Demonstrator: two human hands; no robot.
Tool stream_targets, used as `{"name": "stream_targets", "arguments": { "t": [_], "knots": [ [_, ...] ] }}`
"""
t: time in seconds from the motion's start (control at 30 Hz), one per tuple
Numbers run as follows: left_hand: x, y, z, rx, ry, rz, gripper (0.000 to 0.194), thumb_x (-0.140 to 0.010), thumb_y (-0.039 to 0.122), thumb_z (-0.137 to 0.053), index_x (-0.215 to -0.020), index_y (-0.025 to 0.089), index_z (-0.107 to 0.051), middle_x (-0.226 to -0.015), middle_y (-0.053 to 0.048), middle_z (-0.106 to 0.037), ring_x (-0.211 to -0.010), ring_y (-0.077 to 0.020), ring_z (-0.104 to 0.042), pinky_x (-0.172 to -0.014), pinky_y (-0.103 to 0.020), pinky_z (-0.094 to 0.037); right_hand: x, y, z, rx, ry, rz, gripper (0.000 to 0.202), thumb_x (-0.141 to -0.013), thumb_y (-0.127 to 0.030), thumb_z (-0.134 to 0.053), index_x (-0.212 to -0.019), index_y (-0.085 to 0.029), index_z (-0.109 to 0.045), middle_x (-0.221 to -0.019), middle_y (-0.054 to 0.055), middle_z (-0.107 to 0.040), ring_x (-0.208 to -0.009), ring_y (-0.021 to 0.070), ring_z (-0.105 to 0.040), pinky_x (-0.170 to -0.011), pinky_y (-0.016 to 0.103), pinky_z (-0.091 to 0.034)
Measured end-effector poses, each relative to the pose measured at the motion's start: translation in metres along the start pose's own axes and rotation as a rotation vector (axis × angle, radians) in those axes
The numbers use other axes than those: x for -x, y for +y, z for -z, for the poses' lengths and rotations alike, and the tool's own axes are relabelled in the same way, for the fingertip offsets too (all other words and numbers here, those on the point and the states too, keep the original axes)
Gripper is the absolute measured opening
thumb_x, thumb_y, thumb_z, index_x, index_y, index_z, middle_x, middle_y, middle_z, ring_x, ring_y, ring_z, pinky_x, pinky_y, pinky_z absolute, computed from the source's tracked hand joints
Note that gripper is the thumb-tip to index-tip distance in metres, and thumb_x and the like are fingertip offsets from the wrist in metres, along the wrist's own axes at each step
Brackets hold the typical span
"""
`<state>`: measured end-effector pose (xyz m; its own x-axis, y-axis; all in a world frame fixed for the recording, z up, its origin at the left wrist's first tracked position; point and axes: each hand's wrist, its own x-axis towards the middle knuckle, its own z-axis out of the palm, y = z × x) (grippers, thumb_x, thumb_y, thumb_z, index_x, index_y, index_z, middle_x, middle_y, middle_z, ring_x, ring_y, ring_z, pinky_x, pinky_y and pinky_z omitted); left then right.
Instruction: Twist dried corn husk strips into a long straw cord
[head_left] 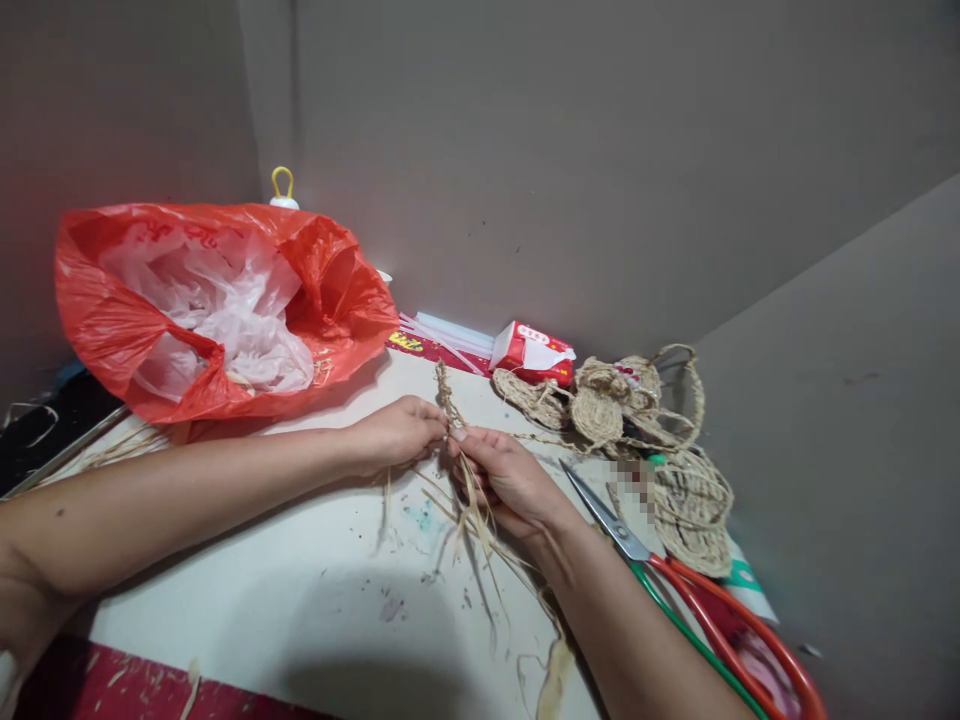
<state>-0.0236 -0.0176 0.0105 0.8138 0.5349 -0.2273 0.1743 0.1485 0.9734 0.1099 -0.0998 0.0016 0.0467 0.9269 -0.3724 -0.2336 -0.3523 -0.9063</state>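
Over the middle of the white table [322, 610], both of my hands meet at a braided straw cord [444, 392]. My left hand [405, 434] pinches it from the left, fingers closed at the lower end of the braid. From the other side, my right hand [510, 480] grips the same spot between thumb and fingers. Above the fingers the finished braid sticks up and away from me. Loose straw strands [480, 535] hang out below my right hand toward the near side. The exact hold of the fingertips is partly hidden.
A red plastic bag [330, 260] with white plastic inside stands at the left back. Scissors [626, 535] with red handles lie beside my right forearm. Woven straw pieces [600, 415] and a red tissue pack [529, 355] are at the right back. Grey walls enclose the table.
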Motion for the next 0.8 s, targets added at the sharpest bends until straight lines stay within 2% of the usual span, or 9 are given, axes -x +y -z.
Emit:
{"name": "stream_targets", "arguments": {
  "t": [0.17,0.33,0.4,0.47,0.57,0.63,0.7,0.73,0.8],
  "knots": [
    [-0.005,-0.004,0.012,-0.295,-0.039,-0.129,0.025,-0.079,0.02,-0.044,-0.072,0.011,-0.066,-0.05,0.005,-0.044,-0.046,-0.0069,-0.031,-0.046,-0.02,-0.024,-0.002,0.001,0.005,0.14,0.016,0.044,0.033,-0.069,-0.047,-0.068,-0.063,-0.017,-0.055,-0.039,-0.01,-0.032,-0.035,0.0045,-0.02,-0.034,0.019,-0.012],
    [-0.007,-0.004,0.013,-0.265,-0.05,-0.151,0.024,-0.079,0.021,-0.046,-0.069,0.011,-0.065,-0.056,0.003,-0.05,-0.049,-0.0064,-0.036,-0.048,-0.019,-0.027,-0.002,0.0,0.007,0.25,0.012,0.08,0.032,-0.074,-0.047,-0.064,-0.063,-0.018,-0.054,-0.042,-0.01,-0.03,-0.037,0.0061,-0.019,-0.036,0.021,-0.01],
    [-0.006,-0.003,0.013,-0.184,-0.093,-0.099,0.022,-0.08,0.023,-0.048,-0.07,0.012,-0.064,-0.051,0.005,-0.044,-0.043,-0.0054,-0.03,-0.043,-0.019,-0.023,-0.002,-0.001,0.008,0.288,0.003,0.09,0.031,-0.076,-0.047,-0.061,-0.065,-0.019,-0.055,-0.043,-0.009,-0.03,-0.038,0.0067,-0.018,-0.037,0.022,-0.011],
    [-0.004,-0.002,0.014,-0.053,-0.17,0.022,0.021,-0.082,0.028,-0.05,-0.073,0.013,-0.062,-0.046,0.008,-0.034,-0.037,-0.0051,-0.02,-0.037,-0.02,-0.015,-0.001,0.0,0.009,0.318,-0.006,0.104,0.03,-0.078,-0.045,-0.06,-0.067,-0.018,-0.057,-0.046,-0.008,-0.034,-0.041,0.0071,-0.02,-0.039,0.021,-0.013],
    [-0.003,-0.001,0.017,0.114,-0.26,0.175,0.019,-0.082,0.032,-0.054,-0.075,0.015,-0.058,-0.044,0.01,-0.026,-0.035,-0.0046,-0.013,-0.033,-0.02,-0.008,0.0,0.0,0.01,0.396,-0.024,0.183,0.027,-0.08,-0.042,-0.06,-0.069,-0.017,-0.059,-0.058,-0.004,-0.046,-0.049,0.0084,-0.032,-0.045,0.02,-0.025],
    [-0.004,0.0,0.02,0.15,-0.264,0.189,0.018,-0.082,0.031,-0.056,-0.072,0.015,-0.057,-0.044,0.01,-0.026,-0.034,-0.0039,-0.014,-0.032,-0.019,-0.009,0.003,-0.003,0.012,0.484,-0.057,0.242,0.028,-0.083,-0.041,-0.056,-0.07,-0.017,-0.059,-0.065,-0.002,-0.052,-0.055,0.0099,-0.039,-0.05,0.021,-0.031],
    [-0.005,0.003,0.024,0.179,-0.255,0.191,0.018,-0.082,0.027,-0.057,-0.069,0.015,-0.055,-0.043,0.009,-0.026,-0.034,-0.0033,-0.014,-0.032,-0.018,-0.008,0.006,-0.007,0.014,0.551,-0.068,0.252,0.031,-0.086,-0.043,-0.051,-0.073,-0.017,-0.06,-0.062,-0.002,-0.051,-0.053,0.0106,-0.04,-0.05,0.022,-0.032],
    [-0.005,0.006,0.027,0.199,-0.251,0.201,0.018,-0.082,0.025,-0.057,-0.067,0.016,-0.053,-0.043,0.009,-0.025,-0.034,-0.003,-0.014,-0.033,-0.017,-0.008,0.008,-0.01,0.017,0.561,-0.04,0.238,0.032,-0.087,-0.045,-0.048,-0.076,-0.017,-0.061,-0.059,-0.002,-0.051,-0.051,0.0109,-0.04,-0.048,0.022,-0.032],
    [-0.005,0.012,0.035,0.244,-0.255,0.219,0.017,-0.082,0.022,-0.057,-0.067,0.016,-0.052,-0.044,0.009,-0.023,-0.035,-0.0026,-0.014,-0.034,-0.016,-0.007,0.011,-0.017,0.023,0.599,0.112,0.241,0.032,-0.087,-0.046,-0.046,-0.084,-0.018,-0.062,-0.059,-0.001,-0.052,-0.051,0.0128,-0.044,-0.046,0.023,-0.033]
  ]
}}
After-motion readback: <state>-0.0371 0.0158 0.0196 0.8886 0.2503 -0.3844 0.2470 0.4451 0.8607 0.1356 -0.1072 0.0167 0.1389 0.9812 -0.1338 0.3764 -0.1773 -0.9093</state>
